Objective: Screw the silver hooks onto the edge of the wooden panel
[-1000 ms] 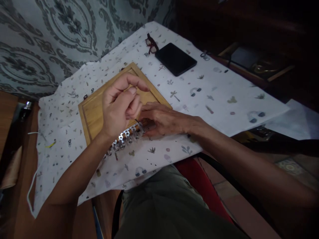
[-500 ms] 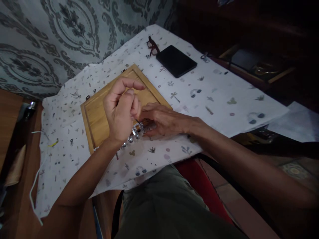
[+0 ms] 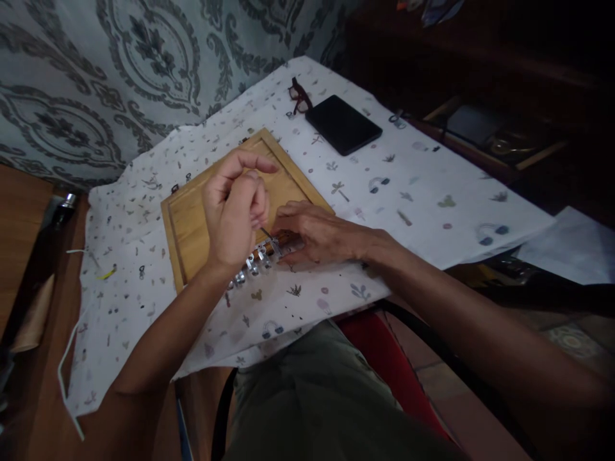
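My left hand (image 3: 235, 214) is above the wooden board, its fingers curled in and the index finger bent outward. From under it a thin dark rod (image 3: 266, 234) slants down to a row of shiny metal fittings (image 3: 252, 262) along the board's near edge. Most of the rod is hidden in the fist. My right hand (image 3: 314, 232) rests at the right end of that row, thumb and fingers bent around the last metal fitting (image 3: 275, 246). The wooden board (image 3: 189, 208) has a grooved border and lies flat beneath my left hand.
A patterned white cloth (image 3: 413, 205) covers the table. Toward the back lie a black tablet-like device (image 3: 343, 125) and dark-framed glasses (image 3: 300, 97). A white cord (image 3: 62, 378) hangs at the left edge. Behind stands a patterned wall or curtain (image 3: 148, 57).
The view has shifted slightly, so the table and board sit a little lower and further right. Both hands keep nearly the same pose at the metal fittings.
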Motion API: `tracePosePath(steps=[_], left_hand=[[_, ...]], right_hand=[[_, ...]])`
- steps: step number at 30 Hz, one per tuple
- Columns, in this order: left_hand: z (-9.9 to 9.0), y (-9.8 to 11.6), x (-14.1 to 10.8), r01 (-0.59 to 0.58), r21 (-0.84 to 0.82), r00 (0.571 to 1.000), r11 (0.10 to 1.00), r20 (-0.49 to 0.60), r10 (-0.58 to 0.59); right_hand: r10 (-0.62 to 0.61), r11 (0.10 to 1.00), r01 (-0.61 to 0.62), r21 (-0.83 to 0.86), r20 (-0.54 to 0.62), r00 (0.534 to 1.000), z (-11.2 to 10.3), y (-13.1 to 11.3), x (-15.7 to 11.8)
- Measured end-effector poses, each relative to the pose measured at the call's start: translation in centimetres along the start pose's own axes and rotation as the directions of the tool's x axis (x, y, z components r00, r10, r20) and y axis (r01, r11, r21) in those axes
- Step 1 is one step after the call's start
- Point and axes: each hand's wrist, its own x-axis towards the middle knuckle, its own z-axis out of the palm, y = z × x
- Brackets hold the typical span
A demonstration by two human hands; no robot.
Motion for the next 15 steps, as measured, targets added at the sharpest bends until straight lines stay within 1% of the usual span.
tracePosePath(steps=[2, 4, 7, 10, 13, 15], left_hand=[[-0.6, 1.0, 0.3, -0.021, -0.01, 1.0, 1.0, -0.002, 0.021], [-1.1, 2.0, 0.5, -0.033, -0.012, 0.999, 0.999, -0.029, 0.033], [-1.3, 2.9, 0.5, -0.069, -0.023, 0.996, 0.997, -0.059, 0.068], [-0.7, 2.7, 0.0, -0.044, -0.051, 0.997, 0.998, -0.065, 0.04], [-0.2, 2.0, -0.5, -0.006, -0.077, 0.999, 0.997, -0.041, 0.003], [-0.1, 1.5, -0.7, -0.006, -0.089, 1.0, 0.996, -0.017, 0.005]], right_hand=[[0.002, 1.0, -0.002, 0.005, 0.009, 1.0, -0.1, 0.0, 0.0], [-0.001, 1.0, 0.001, 0.007, 0.019, 1.0, -0.2, 0.0, -0.1], [-0.002, 1.0, 0.002, 0.009, 0.024, 1.0, -0.2, -0.1, -0.1], [-0.002, 1.0, 0.002, 0.011, 0.018, 1.0, -0.2, -0.1, -0.1], [-0.004, 1.0, 0.004, 0.007, 0.007, 1.0, -0.1, -0.1, -0.1], [-0.015, 1.0, 0.015, 0.005, -0.003, 1.0, -0.1, 0.0, -0.1]])
